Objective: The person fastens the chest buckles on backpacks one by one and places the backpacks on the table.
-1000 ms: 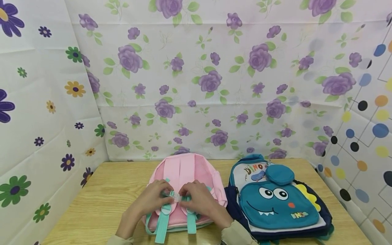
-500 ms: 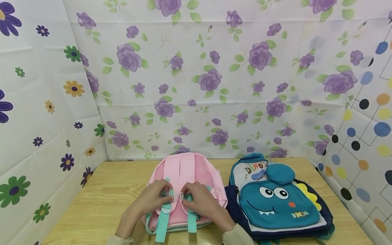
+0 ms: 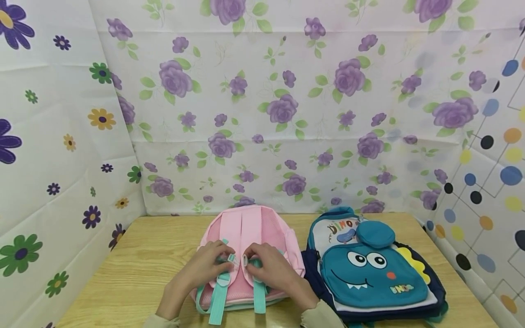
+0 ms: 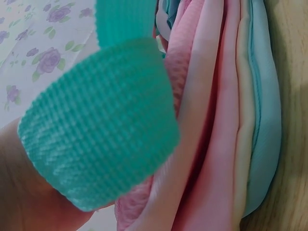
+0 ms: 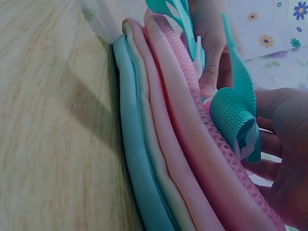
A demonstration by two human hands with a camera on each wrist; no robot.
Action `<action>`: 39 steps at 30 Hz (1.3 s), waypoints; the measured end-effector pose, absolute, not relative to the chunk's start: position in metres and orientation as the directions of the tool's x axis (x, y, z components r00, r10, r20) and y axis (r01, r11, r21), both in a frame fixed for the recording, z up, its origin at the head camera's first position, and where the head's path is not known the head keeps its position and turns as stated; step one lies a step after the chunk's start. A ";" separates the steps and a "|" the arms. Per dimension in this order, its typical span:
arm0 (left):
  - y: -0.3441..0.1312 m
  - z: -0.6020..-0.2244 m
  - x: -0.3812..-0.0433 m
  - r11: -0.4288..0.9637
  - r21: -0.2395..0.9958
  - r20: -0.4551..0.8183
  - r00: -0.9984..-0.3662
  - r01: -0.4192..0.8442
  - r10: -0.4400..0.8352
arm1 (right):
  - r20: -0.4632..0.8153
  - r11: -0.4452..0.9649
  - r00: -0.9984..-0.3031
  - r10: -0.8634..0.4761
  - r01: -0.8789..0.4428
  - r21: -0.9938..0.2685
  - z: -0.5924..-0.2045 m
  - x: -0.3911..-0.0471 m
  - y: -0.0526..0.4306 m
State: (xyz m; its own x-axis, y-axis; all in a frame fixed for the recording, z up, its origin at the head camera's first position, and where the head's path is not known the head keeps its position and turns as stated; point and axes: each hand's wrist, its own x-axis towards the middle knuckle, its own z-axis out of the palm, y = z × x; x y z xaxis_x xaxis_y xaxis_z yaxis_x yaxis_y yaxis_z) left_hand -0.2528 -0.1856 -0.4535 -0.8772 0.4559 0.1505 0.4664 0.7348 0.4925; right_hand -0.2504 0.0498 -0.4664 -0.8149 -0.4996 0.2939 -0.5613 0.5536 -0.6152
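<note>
A pink backpack (image 3: 272, 228) lies on the table with its shoulder straps facing up. Over its middle, my left hand (image 3: 205, 263) pinches one half of a clear chest-strap buckle (image 3: 231, 258). My right hand (image 3: 271, 269) pinches the other buckle half (image 3: 245, 260); a small gap separates the two. Teal webbing (image 3: 219, 303) hangs below the left hand, and another teal strap (image 3: 259, 298) hangs below the right. In the left wrist view, wide teal webbing (image 4: 101, 125) covers most of the hand. The right wrist view shows my right fingers behind a looped teal strap (image 5: 233, 113).
Close on the right lies a blue dinosaur backpack (image 3: 373, 284) with a round teal pouch (image 3: 375, 234), its side near my right forearm. The wooden table (image 3: 135, 269) ends at a floral cloth (image 3: 246, 114) behind, with patterned cloths on both sides.
One second ago the buckle halves were joined between my hands. They have come apart, and the right hand has shifted slightly to the right with its half. The backpacks stay in place.
</note>
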 end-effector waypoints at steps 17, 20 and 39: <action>-0.188 -0.446 -0.251 0.678 0.611 0.147 -0.900 0.409 0.410 | 0.385 0.507 -0.784 -0.486 -0.612 -0.607 -0.458 -0.249 0.055; -0.189 -0.444 -0.251 0.647 0.652 0.142 -0.902 0.396 0.408 | 0.428 0.502 -0.769 -0.476 -0.637 -0.586 -0.458 -0.250 0.055; -0.185 -0.438 -0.250 0.536 0.709 0.236 -0.870 0.459 0.432 | 0.439 0.510 -0.799 -0.412 -0.601 -0.615 -0.447 -0.248 0.060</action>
State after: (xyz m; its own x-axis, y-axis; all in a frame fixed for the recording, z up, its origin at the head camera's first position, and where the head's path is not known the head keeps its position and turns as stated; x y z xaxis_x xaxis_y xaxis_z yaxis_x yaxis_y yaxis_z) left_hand -0.2501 -0.1852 -0.4376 -0.8703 0.4321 0.2363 0.4586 0.5359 0.7088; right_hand -0.2476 0.0602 -0.4473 -0.7987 -0.4119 0.4386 -0.6010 0.5103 -0.6152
